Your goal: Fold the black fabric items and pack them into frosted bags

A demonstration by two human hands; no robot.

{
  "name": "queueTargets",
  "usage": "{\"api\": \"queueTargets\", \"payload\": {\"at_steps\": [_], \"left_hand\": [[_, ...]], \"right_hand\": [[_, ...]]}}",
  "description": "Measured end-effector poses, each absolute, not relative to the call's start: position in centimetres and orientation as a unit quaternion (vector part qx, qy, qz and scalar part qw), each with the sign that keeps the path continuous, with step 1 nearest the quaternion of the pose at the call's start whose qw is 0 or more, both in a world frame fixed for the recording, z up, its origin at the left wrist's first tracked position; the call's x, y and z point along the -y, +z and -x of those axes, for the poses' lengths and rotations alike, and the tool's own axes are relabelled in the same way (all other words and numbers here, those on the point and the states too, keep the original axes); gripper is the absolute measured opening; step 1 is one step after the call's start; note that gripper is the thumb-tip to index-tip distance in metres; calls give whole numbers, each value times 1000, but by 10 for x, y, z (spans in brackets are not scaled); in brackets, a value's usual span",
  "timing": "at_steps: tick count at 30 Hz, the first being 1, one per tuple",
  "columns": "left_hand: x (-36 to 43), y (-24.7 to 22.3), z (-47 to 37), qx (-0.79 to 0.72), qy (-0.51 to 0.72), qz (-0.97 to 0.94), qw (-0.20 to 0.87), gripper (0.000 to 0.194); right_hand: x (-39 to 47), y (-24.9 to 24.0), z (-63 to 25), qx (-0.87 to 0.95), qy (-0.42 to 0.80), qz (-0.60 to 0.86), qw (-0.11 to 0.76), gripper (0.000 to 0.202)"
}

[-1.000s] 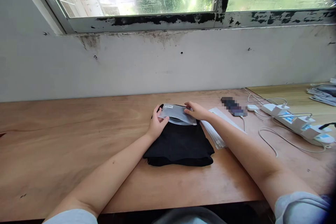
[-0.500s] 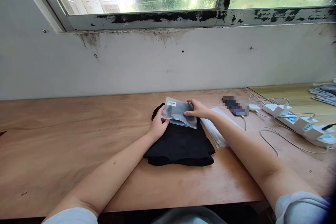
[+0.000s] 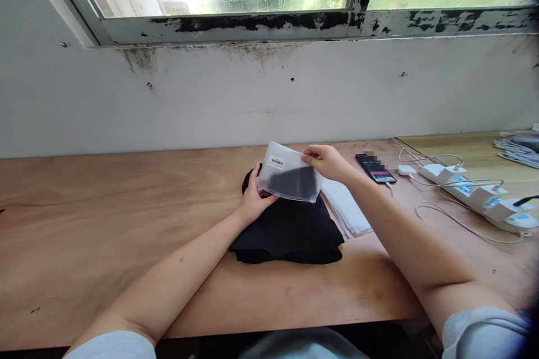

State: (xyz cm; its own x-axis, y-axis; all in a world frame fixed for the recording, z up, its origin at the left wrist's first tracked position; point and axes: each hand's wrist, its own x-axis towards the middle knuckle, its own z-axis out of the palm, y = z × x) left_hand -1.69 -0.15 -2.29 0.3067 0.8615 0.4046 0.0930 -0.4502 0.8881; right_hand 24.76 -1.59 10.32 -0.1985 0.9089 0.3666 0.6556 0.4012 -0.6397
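Observation:
A frosted plastic bag (image 3: 290,175) with a barcode label on its upper left is held up between both hands. Something dark shows through its lower part. My left hand (image 3: 254,197) grips the bag's lower left corner, thumb in front. At the upper right edge, my right hand (image 3: 323,160) pinches the plastic between thumb and fingers. Below and partly behind the bag lies a folded black cloth item (image 3: 288,234) on the wooden table; its far part is covered by the bag and my left hand.
White flat bags (image 3: 346,207) are stacked right of the black cloth, partly under my right forearm. A phone (image 3: 375,168) on a cable lies beyond them. A power strip (image 3: 471,193) with plugs and loose white cables stands at right. More packets (image 3: 520,148) lie far right.
The bag has been tilted up to face me more, so its label and dark contents show more plainly. My right hand has shifted up and right along its edge.

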Motion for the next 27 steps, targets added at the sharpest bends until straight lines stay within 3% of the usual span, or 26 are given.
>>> {"api": "queueTargets", "payload": {"at_steps": [8,15,20,24,27], "left_hand": [[-3,-24,20,-383,485,-712,335,84],[3,-12,16,-441,434,-764,183,45],[4,-14,13,-456,462,-749,133,45],[0,-20,14,-450,498,-731,122,47],[-1,-21,14,-449,500,-729,129,42]], "right_hand": [[25,141,-297,647,-23,622,440,19],[45,134,-361,629,104,658,400,41],[52,88,-390,605,167,734,261,45],[54,61,-398,610,127,780,54,51],[50,53,-387,635,78,768,2,61]]}}
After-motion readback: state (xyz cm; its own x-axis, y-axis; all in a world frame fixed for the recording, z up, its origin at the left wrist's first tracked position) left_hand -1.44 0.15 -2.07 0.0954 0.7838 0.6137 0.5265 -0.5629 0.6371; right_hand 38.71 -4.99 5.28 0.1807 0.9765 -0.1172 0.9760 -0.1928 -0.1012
